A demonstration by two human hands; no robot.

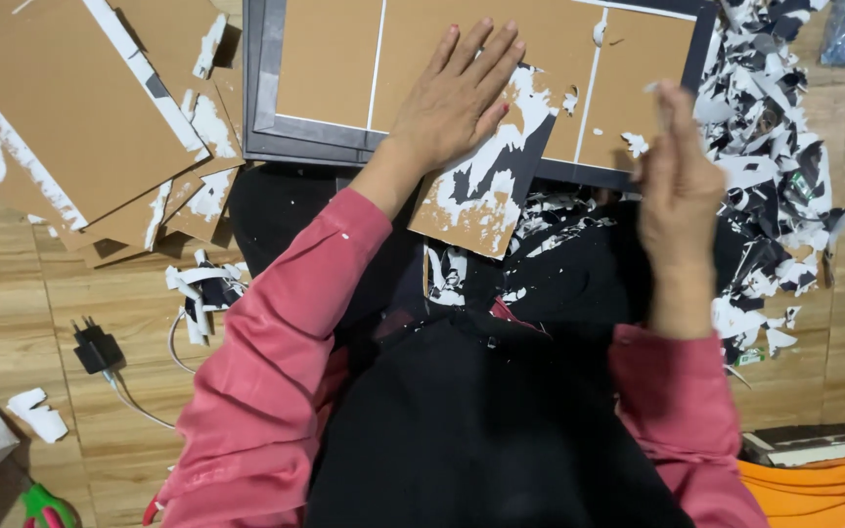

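Cardboard piece under left hand

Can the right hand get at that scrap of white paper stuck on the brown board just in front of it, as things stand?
Probably yes. The right hand is raised and looks empty, and the white paper scrap sits on the brown board just beside its fingertips. Nothing lies between them; the left hand presses flat further left.
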